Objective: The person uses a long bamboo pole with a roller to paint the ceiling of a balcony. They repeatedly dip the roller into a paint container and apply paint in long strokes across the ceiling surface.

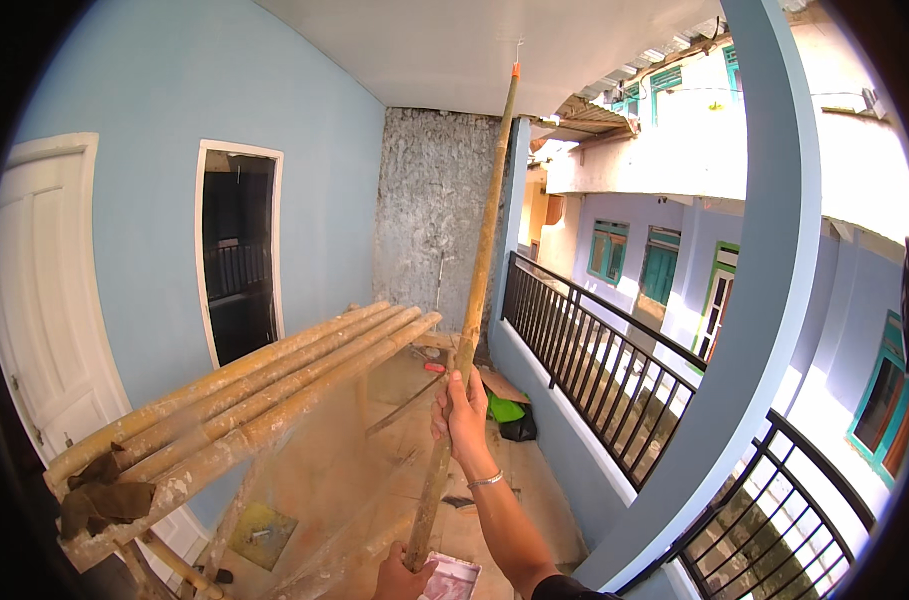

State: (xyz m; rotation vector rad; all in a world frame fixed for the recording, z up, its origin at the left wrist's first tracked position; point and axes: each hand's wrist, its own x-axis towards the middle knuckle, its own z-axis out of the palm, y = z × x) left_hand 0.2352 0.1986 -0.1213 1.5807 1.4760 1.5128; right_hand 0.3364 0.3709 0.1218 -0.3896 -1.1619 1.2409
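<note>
A long bamboo pole (482,245) slants up in front of me to the white ceiling (424,50). My right hand (461,418), with a bracelet at the wrist, is wrapped round its middle. Lower down, my left hand (404,577) grips the pole near its bottom end, partly cut off by the frame's edge. At the top sits an orange handle (515,71) with a thin bent wire, like a paint roller frame. Any roller head is hard to make out against the ceiling. Beside my left hand is a paint-smeared, pinkish-white tray or container (452,578).
On the left stands a bamboo scaffold (274,385) with a dark cloth (102,495) on its near end. A black railing (599,350) and a blue pillar (789,250) line the right. Green and black bags (512,415) lie on the floor by the low wall.
</note>
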